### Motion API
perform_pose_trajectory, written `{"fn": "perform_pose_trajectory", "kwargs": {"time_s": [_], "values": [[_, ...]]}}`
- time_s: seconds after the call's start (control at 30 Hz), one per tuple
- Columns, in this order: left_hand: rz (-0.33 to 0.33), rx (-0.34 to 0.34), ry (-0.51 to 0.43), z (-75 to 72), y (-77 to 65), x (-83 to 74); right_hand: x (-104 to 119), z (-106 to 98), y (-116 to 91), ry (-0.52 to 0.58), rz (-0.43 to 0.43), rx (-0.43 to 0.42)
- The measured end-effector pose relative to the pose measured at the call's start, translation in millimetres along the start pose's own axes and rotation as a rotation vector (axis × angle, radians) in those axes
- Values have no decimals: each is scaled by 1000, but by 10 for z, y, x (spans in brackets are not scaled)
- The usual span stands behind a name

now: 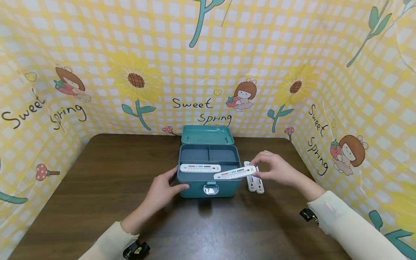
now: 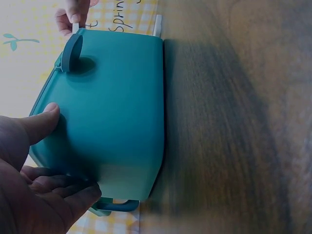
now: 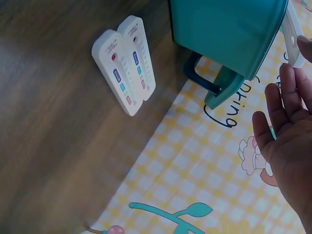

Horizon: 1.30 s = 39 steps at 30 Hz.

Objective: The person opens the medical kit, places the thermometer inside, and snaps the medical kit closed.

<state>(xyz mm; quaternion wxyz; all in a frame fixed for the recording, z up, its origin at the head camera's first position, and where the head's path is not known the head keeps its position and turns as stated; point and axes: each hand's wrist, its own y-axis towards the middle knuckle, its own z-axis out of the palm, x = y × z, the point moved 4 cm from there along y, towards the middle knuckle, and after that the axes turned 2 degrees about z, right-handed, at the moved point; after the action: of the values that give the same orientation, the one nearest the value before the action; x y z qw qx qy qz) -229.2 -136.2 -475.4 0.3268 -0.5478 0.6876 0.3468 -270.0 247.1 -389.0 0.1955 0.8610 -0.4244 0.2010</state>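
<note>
Pinching a white thermometer, the right hand holds it across the front right corner of a teal box.
The box stands near the worktop's far edge, the left hand touching its left side, fingers extended. A second thermometer lies inside, two loose thermometers to its right. The cloth reads "Sweet Spring"; thermometer print is illegible.

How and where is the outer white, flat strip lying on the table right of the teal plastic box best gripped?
Probably pinch the outer strip by its rounded near end, coming from the near side: it lies flat, one long edge beside its neighbouring strip.
</note>
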Motion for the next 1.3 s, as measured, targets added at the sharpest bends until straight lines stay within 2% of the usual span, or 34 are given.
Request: {"fn": "perform_pose_trajectory", "kwargs": {"time_s": [0.33,0.63,0.8,1.0,1.3], "values": [[17,0,-12,2,-7,-18,102,-12,140,-83,-124,63],[18,3,-5,1,2,-2,218,-13,264,-61,-129,168],[14,4,1,-4,5,-5,286,4,324,-103,-162,206],[-5,8,-2,1,1,-9,367,2,430,-158,-180,245],[-17,11,0,-1,4,-7,479,86,543,-142,-191,280]]}}
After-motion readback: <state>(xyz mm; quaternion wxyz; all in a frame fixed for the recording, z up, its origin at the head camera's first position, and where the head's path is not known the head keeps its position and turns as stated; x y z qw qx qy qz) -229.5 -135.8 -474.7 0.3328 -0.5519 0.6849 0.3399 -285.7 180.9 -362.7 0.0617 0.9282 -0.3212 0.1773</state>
